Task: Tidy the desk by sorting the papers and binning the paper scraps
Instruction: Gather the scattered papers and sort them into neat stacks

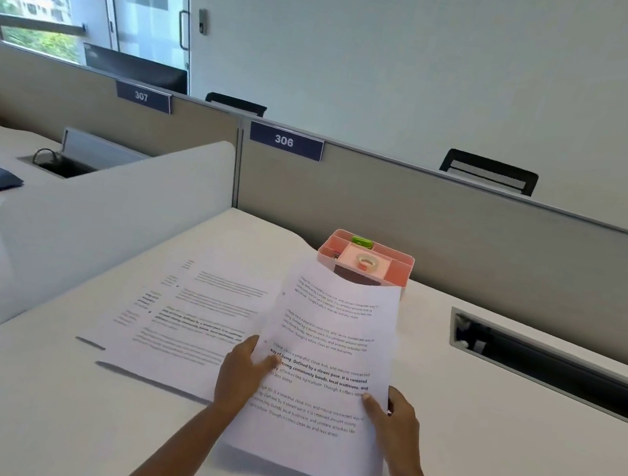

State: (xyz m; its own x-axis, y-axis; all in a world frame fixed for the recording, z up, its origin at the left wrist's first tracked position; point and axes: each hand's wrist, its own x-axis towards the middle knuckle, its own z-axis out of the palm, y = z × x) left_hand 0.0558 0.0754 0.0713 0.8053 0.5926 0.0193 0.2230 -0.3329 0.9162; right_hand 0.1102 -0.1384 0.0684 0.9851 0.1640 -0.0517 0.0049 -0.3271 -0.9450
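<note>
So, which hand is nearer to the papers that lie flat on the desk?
Left. The left hand grips the held sheet by its left edge, just at the right edge of the flat papers. The right hand grips the sheet's right edge, farther from them.

The printed sheet [322, 369] I hold by its left and right edges is raised off the counter [475, 455], tilted toward me. Left of it, more printed papers [189, 316] lie flat, loosely overlapped.
</note>
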